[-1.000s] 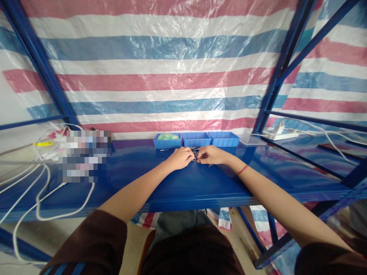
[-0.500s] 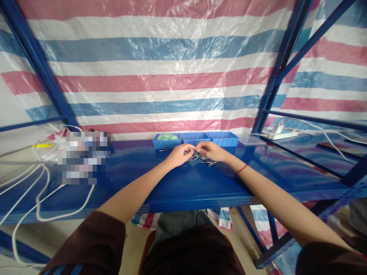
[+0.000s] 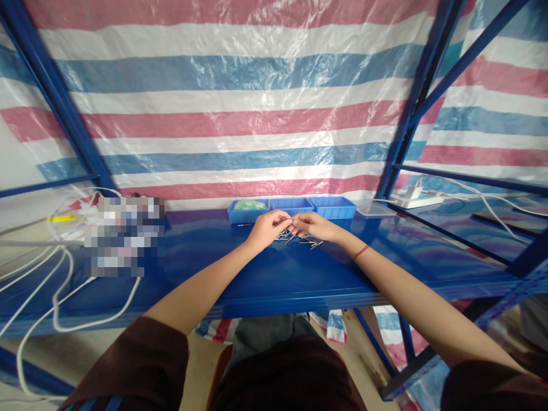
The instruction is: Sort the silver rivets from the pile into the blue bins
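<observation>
My left hand (image 3: 269, 229) and my right hand (image 3: 315, 226) meet fingertip to fingertip over a small pile of thin metal pin-like pieces (image 3: 305, 240) on the blue table. Both are closed in a pinch. Whatever lies between the fingers is too small and too covered to name. The loose pieces are slim and silvery, some with a thicker end, and my fingers hide part of the pile. One more thin metal piece (image 3: 244, 224) lies apart, left of my hands.
Behind the hands stand three blue bins: the left bin (image 3: 249, 217) holds green-white plastic, beside a middle bin (image 3: 291, 204) and a right bin (image 3: 333, 209). A clear lid (image 3: 377, 211) lies to their right. White cables (image 3: 98, 325) hang over the left front edge.
My left hand has risen slightly and its fingers have drawn closer to the right ones. The right fingers curl lower over the pile. The bins stay put.
</observation>
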`<action>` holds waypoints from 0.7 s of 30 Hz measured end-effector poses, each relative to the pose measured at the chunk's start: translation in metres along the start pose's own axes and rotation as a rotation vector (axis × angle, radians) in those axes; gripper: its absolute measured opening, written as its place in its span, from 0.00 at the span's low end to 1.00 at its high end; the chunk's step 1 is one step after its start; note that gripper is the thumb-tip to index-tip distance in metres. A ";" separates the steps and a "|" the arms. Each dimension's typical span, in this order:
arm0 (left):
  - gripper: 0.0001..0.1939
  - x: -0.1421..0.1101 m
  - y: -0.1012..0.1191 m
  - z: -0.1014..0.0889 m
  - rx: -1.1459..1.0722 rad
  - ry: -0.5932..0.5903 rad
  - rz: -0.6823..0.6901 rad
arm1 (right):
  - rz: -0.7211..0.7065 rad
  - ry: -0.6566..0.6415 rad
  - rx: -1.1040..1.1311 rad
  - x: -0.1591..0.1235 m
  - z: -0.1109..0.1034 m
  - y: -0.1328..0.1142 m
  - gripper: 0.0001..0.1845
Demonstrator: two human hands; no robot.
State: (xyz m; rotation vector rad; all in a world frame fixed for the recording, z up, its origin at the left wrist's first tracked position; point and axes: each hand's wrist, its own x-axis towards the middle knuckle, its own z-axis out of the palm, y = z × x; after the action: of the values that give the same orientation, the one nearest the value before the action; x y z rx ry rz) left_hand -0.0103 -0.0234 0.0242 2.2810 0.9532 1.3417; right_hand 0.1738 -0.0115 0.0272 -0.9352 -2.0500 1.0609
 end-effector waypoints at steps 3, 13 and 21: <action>0.08 0.000 -0.002 0.001 -0.004 0.006 0.012 | -0.028 -0.002 0.015 0.000 -0.001 0.001 0.18; 0.07 0.001 -0.002 -0.001 0.044 0.060 0.015 | -0.130 0.219 -0.013 0.000 -0.001 -0.007 0.15; 0.10 0.002 -0.009 0.000 -0.036 0.018 -0.030 | -0.180 0.307 -0.039 -0.005 0.003 -0.019 0.17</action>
State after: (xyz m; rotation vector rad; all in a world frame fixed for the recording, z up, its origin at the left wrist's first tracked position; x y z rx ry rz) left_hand -0.0135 -0.0151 0.0203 2.2230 0.9568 1.3582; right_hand 0.1681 -0.0247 0.0409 -0.8553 -1.8641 0.7355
